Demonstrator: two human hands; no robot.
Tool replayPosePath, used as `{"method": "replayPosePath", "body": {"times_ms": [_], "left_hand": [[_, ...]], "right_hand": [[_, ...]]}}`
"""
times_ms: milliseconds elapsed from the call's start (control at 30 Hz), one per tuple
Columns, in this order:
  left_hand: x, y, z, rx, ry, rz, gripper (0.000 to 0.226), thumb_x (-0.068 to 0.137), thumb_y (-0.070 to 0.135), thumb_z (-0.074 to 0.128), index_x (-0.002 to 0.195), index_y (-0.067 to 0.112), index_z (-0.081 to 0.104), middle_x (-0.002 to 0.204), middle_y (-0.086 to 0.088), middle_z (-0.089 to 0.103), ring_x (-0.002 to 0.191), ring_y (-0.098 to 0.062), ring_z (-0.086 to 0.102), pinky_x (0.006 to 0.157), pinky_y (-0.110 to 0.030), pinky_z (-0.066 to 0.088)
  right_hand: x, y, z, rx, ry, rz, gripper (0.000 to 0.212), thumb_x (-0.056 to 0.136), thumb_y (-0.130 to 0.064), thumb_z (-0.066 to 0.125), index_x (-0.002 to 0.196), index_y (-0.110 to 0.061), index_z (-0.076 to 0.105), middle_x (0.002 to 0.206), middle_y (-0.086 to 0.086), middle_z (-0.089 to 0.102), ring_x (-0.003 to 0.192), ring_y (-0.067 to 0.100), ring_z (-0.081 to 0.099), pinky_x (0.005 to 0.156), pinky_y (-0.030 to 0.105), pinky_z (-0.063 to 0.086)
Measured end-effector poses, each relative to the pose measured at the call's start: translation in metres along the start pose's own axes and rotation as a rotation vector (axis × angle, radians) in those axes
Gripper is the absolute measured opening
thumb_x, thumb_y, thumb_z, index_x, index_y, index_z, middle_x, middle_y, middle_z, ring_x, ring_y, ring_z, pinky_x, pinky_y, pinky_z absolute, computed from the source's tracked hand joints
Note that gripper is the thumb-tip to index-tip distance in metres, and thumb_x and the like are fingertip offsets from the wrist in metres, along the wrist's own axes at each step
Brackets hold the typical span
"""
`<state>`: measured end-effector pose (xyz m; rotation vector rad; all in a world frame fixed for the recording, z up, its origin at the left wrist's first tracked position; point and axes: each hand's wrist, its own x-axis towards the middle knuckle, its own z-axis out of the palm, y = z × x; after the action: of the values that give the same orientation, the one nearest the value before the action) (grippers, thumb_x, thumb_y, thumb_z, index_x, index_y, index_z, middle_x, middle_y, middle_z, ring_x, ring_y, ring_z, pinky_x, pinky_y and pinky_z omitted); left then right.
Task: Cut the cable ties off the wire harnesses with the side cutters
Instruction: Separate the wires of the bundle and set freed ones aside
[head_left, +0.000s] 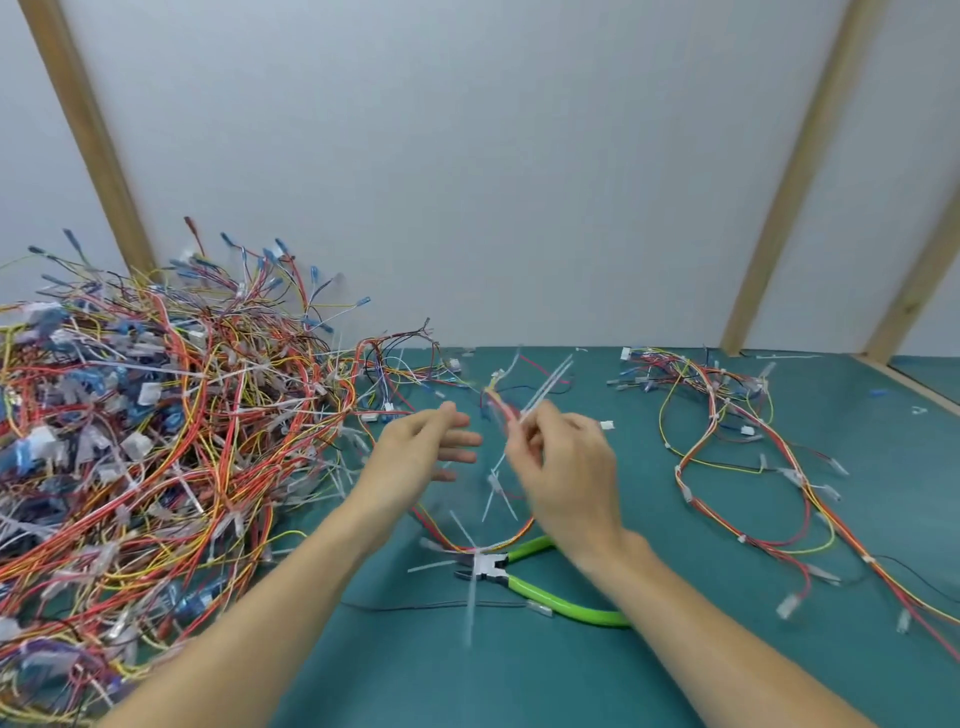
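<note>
green side cutters (540, 582) lie untouched; right hand (566, 467) fingers pinch a harness (498, 402), left hand (415, 452) spread.

Side cutters (519, 574): glossy green plastic grips, bare metal head; mat (649, 649): matt teal, smooth; posts (789, 182) at 2 o'clock: raw wood; wall panel (441, 156): matt white.

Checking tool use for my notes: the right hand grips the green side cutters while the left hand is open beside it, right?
Not quite. In the head view the green side cutters lie on the table; the right hand pinches a wire harness instead. The left hand is open beside it.
</note>
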<state>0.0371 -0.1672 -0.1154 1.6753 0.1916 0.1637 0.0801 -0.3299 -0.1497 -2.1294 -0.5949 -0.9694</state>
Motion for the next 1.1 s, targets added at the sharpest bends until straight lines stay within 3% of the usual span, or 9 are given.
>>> {"method": "replayPosePath", "body": {"times_ms": [133, 300, 400, 533, 600, 733, 833, 933, 1100], "left_hand": [[-0.007, -0.002, 0.013, -0.211, 0.037, -0.012, 0.035, 0.102, 0.036, 0.053, 0.100, 0.005, 0.071, 0.086, -0.004, 0.078, 0.075, -0.014, 0.073, 0.062, -0.024, 0.058], [-0.015, -0.032, 0.011, -0.328, 0.091, 0.007, 0.020, 0.098, 0.027, 0.061, 0.109, 0.016, 0.074, 0.083, -0.007, 0.064, 0.073, -0.021, 0.055, 0.064, -0.030, 0.046], [-0.014, -0.036, 0.004, -0.199, 0.174, 0.189, 0.016, 0.098, 0.021, 0.062, 0.107, 0.024, 0.075, 0.073, 0.001, 0.068, 0.061, -0.008, 0.054, 0.052, -0.018, 0.040], [-0.019, -0.040, 0.002, 0.122, 0.360, 0.505, 0.023, 0.096, 0.027, 0.066, 0.073, 0.026, 0.068, 0.087, 0.026, 0.071, 0.056, -0.002, 0.052, 0.054, -0.021, 0.044], [-0.026, -0.042, 0.008, 0.340, 0.402, 0.608, 0.021, 0.093, 0.043, 0.061, 0.082, 0.026, 0.066, 0.091, 0.031, 0.068, 0.055, -0.006, 0.049, 0.054, -0.028, 0.042], [-0.036, -0.036, 0.015, 0.589, 0.406, 0.740, 0.022, 0.089, 0.042, 0.062, 0.109, 0.035, 0.069, 0.065, 0.022, 0.052, 0.055, -0.007, 0.044, 0.053, -0.026, 0.041], [-0.041, -0.035, 0.014, 0.606, 0.335, 0.758, 0.018, 0.089, 0.051, 0.060, 0.103, 0.039, 0.063, 0.063, 0.022, 0.055, 0.052, -0.005, 0.044, 0.052, -0.025, 0.044], [-0.043, -0.037, 0.017, 0.567, 0.244, 0.699, 0.033, 0.089, 0.062, 0.054, 0.086, 0.030, 0.060, 0.079, 0.008, 0.074, 0.054, -0.011, 0.055, 0.057, -0.035, 0.051], [-0.042, -0.039, 0.022, 0.288, 0.173, 0.561, 0.044, 0.098, 0.055, 0.044, 0.107, 0.020, 0.071, 0.054, 0.012, 0.051, 0.051, -0.006, 0.043, 0.052, -0.026, 0.037]], "right_hand": [[-0.022, -0.012, 0.003, 0.066, -0.090, -0.268, 0.021, 0.087, -0.017, 0.068, 0.071, -0.017, 0.055, 0.056, -0.010, 0.052, 0.061, 0.017, 0.040, 0.101, 0.034, 0.047], [-0.026, -0.020, -0.009, 0.239, -0.186, -0.271, 0.024, 0.089, -0.031, 0.066, 0.068, -0.020, 0.063, 0.060, -0.010, 0.060, 0.057, 0.013, 0.050, 0.088, 0.038, 0.051], [-0.016, -0.016, -0.023, 0.375, -0.030, -0.066, 0.030, 0.094, -0.034, 0.058, 0.069, -0.019, 0.065, 0.067, -0.009, 0.064, 0.067, 0.013, 0.061, 0.071, 0.040, 0.051], [-0.002, -0.006, -0.032, 0.446, 0.085, 0.247, 0.035, 0.099, -0.044, 0.047, 0.079, -0.025, 0.068, 0.079, -0.010, 0.069, 0.083, 0.015, 0.065, 0.079, 0.032, 0.049], [-0.002, -0.009, -0.031, 0.629, -0.044, 0.407, 0.042, 0.095, -0.056, 0.049, 0.084, -0.024, 0.073, 0.080, -0.005, 0.073, 0.079, 0.012, 0.068, 0.078, 0.027, 0.051], [-0.009, -0.021, -0.021, 0.786, -0.204, 0.495, 0.040, 0.087, -0.059, 0.063, 0.094, -0.022, 0.076, 0.082, 0.002, 0.077, 0.077, 0.013, 0.070, 0.078, 0.024, 0.054], [-0.007, -0.022, -0.021, 0.891, -0.245, 0.612, 0.021, 0.087, -0.039, 0.078, 0.095, -0.020, 0.079, 0.088, 0.005, 0.079, 0.079, 0.015, 0.071, 0.080, 0.031, 0.057], [-0.004, -0.019, -0.025, 1.121, -0.348, 0.835, 0.034, 0.073, -0.042, 0.080, 0.098, -0.019, 0.079, 0.098, 0.008, 0.078, 0.077, 0.014, 0.066, 0.073, 0.029, 0.057], [-0.003, -0.012, -0.027, 1.275, -0.492, 0.923, 0.054, 0.080, -0.037, 0.081, 0.125, -0.011, 0.070, 0.118, 0.004, 0.076, 0.080, 0.012, 0.063, 0.086, 0.034, 0.053]]}}
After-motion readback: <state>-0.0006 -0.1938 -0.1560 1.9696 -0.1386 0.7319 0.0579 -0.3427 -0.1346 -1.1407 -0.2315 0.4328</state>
